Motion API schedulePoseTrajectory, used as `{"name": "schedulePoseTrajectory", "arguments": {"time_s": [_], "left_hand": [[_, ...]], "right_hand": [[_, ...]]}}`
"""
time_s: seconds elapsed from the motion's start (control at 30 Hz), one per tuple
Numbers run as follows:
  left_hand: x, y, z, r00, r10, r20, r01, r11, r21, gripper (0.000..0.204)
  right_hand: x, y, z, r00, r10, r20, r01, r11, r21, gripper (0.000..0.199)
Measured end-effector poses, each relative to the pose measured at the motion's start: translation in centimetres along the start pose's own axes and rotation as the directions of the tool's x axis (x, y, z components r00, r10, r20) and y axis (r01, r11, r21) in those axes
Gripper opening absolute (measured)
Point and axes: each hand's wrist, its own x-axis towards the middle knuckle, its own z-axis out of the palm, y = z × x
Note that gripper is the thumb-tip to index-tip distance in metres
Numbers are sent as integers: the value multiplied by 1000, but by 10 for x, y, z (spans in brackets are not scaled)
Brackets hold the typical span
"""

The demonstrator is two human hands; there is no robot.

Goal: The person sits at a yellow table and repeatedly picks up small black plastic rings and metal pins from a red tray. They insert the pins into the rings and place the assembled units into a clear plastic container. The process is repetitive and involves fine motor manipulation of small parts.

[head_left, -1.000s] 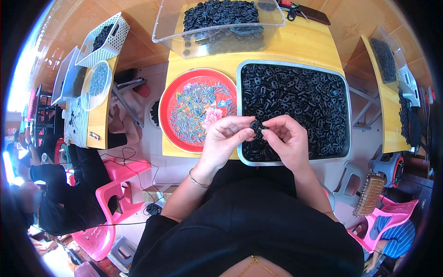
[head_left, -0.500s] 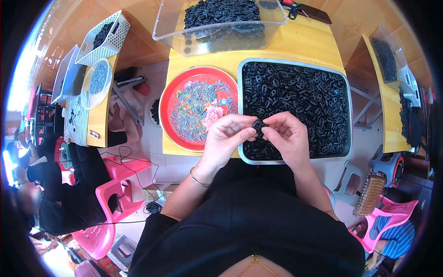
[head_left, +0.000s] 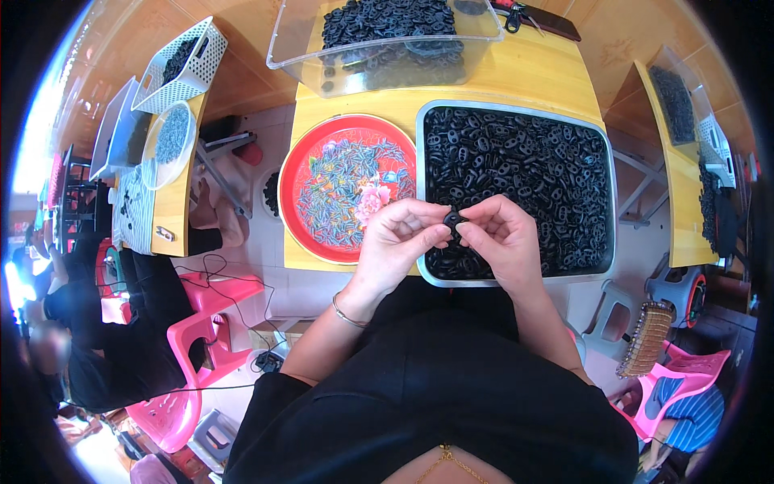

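Observation:
Between my two hands is a small black oval cord lock (head_left: 454,219) with a hole showing in it, held over the near left corner of a metal tray (head_left: 516,282). My left hand (head_left: 401,235) pinches its left side with thumb and index finger. On the other side, my right hand (head_left: 501,235) grips it with thumb and fingertips. Masses of similar black two-holed pieces (head_left: 524,169) fill the tray. Left of it sits a round red tray (head_left: 289,189) with a flower print, strewn with small thin grey-blue pieces (head_left: 330,202) resembling springs. Anything finer between the fingertips is hidden.
At the table's (head_left: 524,77) far side stands a clear plastic bin (head_left: 387,77) of black parts. Pliers (head_left: 513,18) lie right of it. Side tables hold a white basket (head_left: 201,60) and more parts. Another person (head_left: 121,339) sits at left near a pink chair (head_left: 181,387).
Both hands stay almost in place; the black cord lock has turned slightly between the fingertips. The person at left has shifted a little.

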Motion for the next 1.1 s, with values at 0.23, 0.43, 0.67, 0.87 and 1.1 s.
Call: {"name": "schedulePoseTrajectory", "arguments": {"time_s": [0.23, 0.43, 0.67, 0.87, 1.1], "left_hand": [[-2, 2, 2, 1000, -15, -22, 15, 1000, -1, 18], [-2, 4, -4, 997, -77, 7, 77, 997, -17, 18], [-1, 10, -12, 983, -163, 85, 173, 978, -114, 21], [1, 12, -15, 951, -243, 190, 276, 947, -167, 28], [1, 13, -19, 935, -273, 228, 317, 930, -185, 30]], "right_hand": [[0, -1, -3, 999, 24, 38, -23, 999, -32, 12], [3, 1, -2, 996, 18, 88, -12, 998, -61, 19], [14, -19, -6, 930, -49, 364, 212, 881, -424, 35], [15, -15, -9, 909, 21, 417, 177, 886, -429, 27], [7, -11, -1, 938, 43, 345, 93, 925, -369, 25]]}}
